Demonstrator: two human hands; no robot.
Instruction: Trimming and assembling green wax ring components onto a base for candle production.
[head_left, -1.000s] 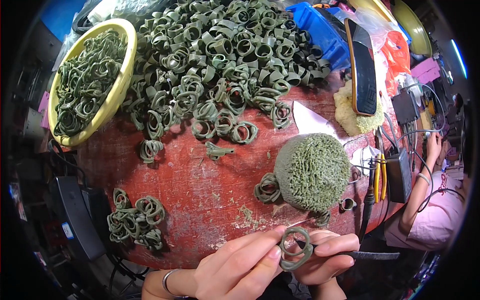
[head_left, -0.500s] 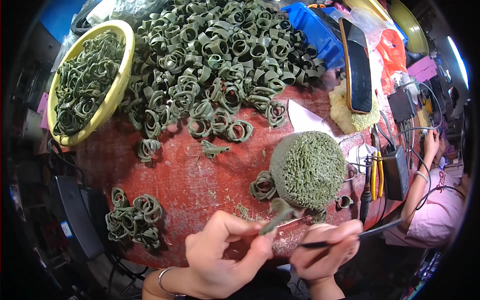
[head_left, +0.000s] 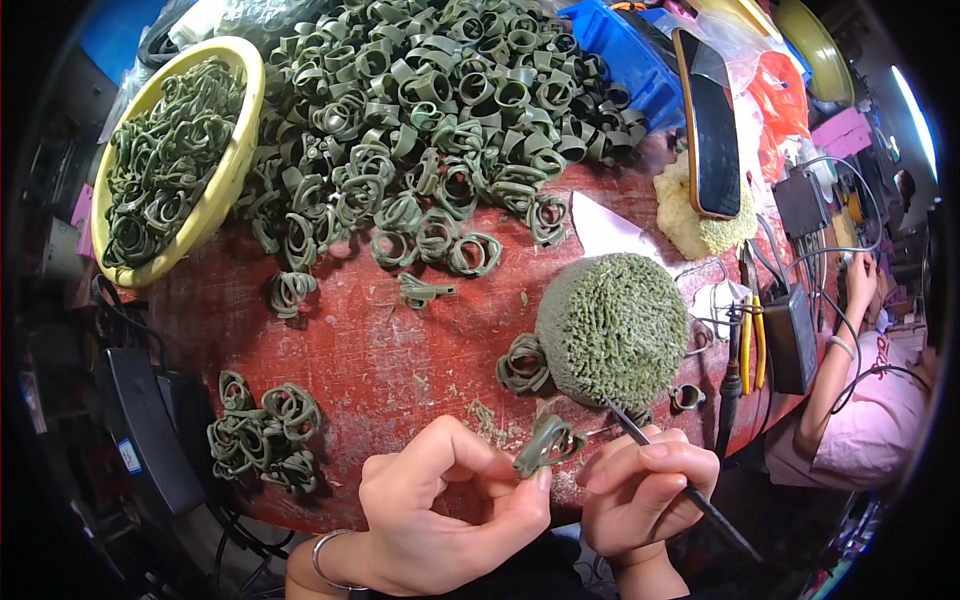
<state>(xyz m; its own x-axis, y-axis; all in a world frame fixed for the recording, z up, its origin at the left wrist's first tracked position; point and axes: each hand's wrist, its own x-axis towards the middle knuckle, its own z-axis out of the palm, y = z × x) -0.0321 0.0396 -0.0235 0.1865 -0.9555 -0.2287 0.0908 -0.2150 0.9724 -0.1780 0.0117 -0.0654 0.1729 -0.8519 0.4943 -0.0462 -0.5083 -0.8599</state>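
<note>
My left hand point(head_left: 445, 505) pinches a green ring point(head_left: 550, 443), wax-like in look, between thumb and fingertips near the table's front edge. Just right of it, my right hand point(head_left: 640, 495) grips a thin dark pen-like tool point(head_left: 705, 508) between thumb and fingers. The tool's pointed tip meets or nearly meets the lower front edge of a round, rough green block point(head_left: 620, 330); I cannot tell whether they touch. Beside that block on its left lie a few linked-looking green rings point(head_left: 523, 364), and a single small ring point(head_left: 687, 397) lies to its right.
A large heap of green rings point(head_left: 430, 110) covers the far part of the red table point(head_left: 370, 350). A yellow basin point(head_left: 245, 150) of ring pieces stands left, a small cluster point(head_left: 265, 435) nearer. At right are a phone point(head_left: 712, 130) on a yellowish sponge-like piece, yellow-handled pliers point(head_left: 752, 345) and cables.
My right hand has swung the tool so its tip now points up to the green block. The ring in my left hand has turned, showing its looped side.
</note>
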